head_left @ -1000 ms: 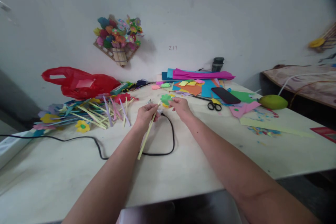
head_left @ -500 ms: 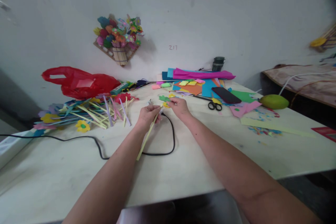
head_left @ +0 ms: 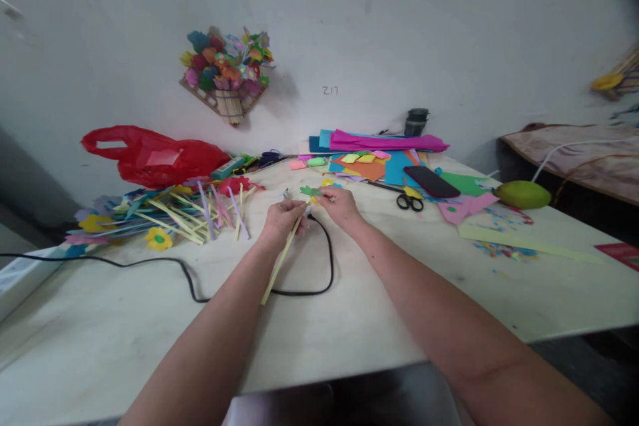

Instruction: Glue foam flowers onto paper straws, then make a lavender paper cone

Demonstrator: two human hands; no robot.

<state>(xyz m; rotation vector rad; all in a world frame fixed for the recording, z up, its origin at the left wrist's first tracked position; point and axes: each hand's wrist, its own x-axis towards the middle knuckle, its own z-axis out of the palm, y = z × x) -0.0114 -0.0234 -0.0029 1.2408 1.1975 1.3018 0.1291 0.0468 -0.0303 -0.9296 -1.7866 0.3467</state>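
Note:
My left hand (head_left: 282,218) is closed around the upper end of a pale yellow paper stick (head_left: 279,261) that slants down toward me. My right hand (head_left: 341,205) pinches a small green paper flower (head_left: 310,191) with a yellow part, held against the stick's top end. Both hands meet above the middle of the pale table (head_left: 349,319). A black cable (head_left: 319,273) loops on the table just beneath them, its plug end close to my fingers.
A pile of paper flowers on sticks (head_left: 164,213) lies at left, with a red plastic bag (head_left: 154,156) behind. Coloured paper sheets (head_left: 379,146), a dark phone (head_left: 432,181), black scissors (head_left: 409,200) and a green fruit (head_left: 524,194) sit at right. A flower basket (head_left: 227,76) hangs on the wall.
The green flower in my right hand has tipped from facing me to lying flatter and lower at the stick's top. Both hands have stayed in nearly the same place.

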